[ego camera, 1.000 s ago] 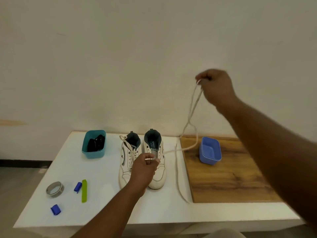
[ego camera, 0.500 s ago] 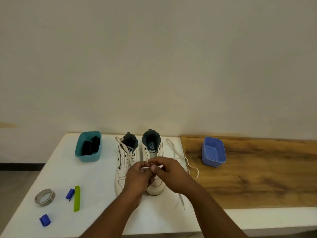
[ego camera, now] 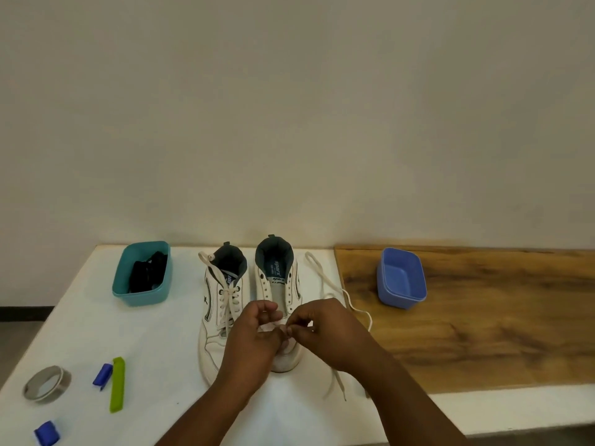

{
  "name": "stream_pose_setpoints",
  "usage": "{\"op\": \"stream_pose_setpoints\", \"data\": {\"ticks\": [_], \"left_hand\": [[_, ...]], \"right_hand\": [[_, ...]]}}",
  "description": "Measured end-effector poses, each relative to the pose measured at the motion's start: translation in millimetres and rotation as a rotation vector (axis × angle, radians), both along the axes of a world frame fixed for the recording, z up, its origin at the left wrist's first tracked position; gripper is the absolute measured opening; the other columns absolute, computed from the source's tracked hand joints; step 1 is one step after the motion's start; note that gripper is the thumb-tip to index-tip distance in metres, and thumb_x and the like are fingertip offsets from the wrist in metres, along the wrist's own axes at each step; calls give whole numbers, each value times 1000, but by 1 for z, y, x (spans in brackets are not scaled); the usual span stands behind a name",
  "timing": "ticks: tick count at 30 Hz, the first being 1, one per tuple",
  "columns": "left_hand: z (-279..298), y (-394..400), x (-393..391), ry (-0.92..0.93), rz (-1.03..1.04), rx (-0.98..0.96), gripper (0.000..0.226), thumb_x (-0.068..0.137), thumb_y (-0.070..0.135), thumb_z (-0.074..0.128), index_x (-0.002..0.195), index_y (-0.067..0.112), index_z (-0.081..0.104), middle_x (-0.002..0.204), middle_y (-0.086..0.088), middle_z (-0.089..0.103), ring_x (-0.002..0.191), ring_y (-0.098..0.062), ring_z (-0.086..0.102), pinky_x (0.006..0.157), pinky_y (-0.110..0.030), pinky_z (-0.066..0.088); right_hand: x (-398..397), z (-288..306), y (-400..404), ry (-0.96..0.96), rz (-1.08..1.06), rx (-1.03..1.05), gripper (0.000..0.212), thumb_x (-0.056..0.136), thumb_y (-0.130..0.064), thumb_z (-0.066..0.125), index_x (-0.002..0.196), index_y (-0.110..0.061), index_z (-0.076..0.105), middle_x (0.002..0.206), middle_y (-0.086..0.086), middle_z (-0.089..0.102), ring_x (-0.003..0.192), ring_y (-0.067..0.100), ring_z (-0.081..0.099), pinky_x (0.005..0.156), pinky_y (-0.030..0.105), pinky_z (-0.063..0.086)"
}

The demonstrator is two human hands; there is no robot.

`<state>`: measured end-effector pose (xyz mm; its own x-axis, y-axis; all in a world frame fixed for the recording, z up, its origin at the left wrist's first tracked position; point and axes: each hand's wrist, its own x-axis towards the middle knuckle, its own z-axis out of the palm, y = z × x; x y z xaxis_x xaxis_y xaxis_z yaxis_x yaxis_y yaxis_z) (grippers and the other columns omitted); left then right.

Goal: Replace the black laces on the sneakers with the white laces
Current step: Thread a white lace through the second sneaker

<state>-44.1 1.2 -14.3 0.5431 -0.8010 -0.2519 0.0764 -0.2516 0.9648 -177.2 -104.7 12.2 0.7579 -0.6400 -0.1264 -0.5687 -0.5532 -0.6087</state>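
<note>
Our left hand [ego camera: 254, 333] and right hand [ego camera: 322, 329], each grip pinching the white lace [ego camera: 325, 281], meet over the right sneaker [ego camera: 278, 284] on the tabletop [ego camera: 154, 342]; black laces [ego camera: 146, 275] fill the teal tub [ego camera: 141, 294].

Bare forearms, no sleeves visible

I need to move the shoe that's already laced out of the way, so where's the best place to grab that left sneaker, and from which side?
Take the laced sneaker by its raised heel collar, coming from its outer left side, probably from above. The collar stands open and upright, so a thumb can hook inside. Both hands, the left hand and right hand, crowd the toe end beside it.
</note>
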Motion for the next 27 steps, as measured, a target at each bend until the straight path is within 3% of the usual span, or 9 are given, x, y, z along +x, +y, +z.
{"op": "stream_pose_setpoints", "data": {"ticks": [4,7,9,11,13,15,18,24,27], "left_hand": [[-10,-9,10,-268,-118,-19,41,100,12,57,135,32,53,129,14,60,81,-9,72,76,-27,59],[-16,-19,16,-746,-294,25,50,103,23,49,151,31,38,139,12,53,110,-2,58,94,-18,44],[-19,-24,16,-863,-370,100,56,103,27,46,156,31,29,140,9,53,115,-8,58,96,-25,48],[-24,-28,15,-879,-374,128,57,102,28,47,156,32,28,139,9,53,117,-11,57,98,-30,49],[-29,-31,15,-811,-330,104,52,102,27,51,151,31,38,135,10,57,118,-9,57,100,-25,46],[-32,-37,18,-732,-271,65,39,100,23,55,138,33,55,121,11,66,108,-4,61,94,-17,45],[-35,-45,22,-666,-261,75,23,97,19,58,111,35,67,97,17,69,89,1,63,87,-20,51],[-41,-44,25,-574,-244,54,35,96,15,59,120,39,68,95,26,69,91,11,61,84,-7,46],[-41,-43,21,-596,-245,59,32,96,15,59,115,38,69,90,28,65,86,15,59,77,2,37]], "right_hand": [[4,-7,-13,-6,-115,-67,17,95,-28,57,97,-26,74,90,-11,70,82,6,63,80,33,56],[-1,-19,-28,-36,-279,-145,18,102,-28,50,94,-27,66,86,-12,66,79,6,60,76,32,54],[4,-28,-28,10,-290,-166,20,104,-29,47,95,-26,66,85,-10,65,77,6,60,75,31,53],[12,-37,-25,61,-249,-177,22,105,-31,46,97,-25,66,88,-8,67,78,7,60,75,28,50],[20,-45,-23,101,-201,-191,23,106,-31,44,99,-22,65,92,-5,66,80,8,56,75,25,43],[23,-46,-24,136,-183,-223,23,106,-30,42,99,-21,62,95,-4,65,80,7,51,73,22,35],[24,-45,-27,177,-168,-263,21,106,-30,42,98,-24,60,94,-6,63,81,8,52,74,25,41],[23,-45,-26,286,-155,-297,14,103,-24,48,107,-23,61,101,-4,65,87,11,57,75,24,42],[23,-47,-21,293,-173,-296,16,104,-25,46,111,-22,61,106,-3,65,89,10,57,77,23,42]]}}
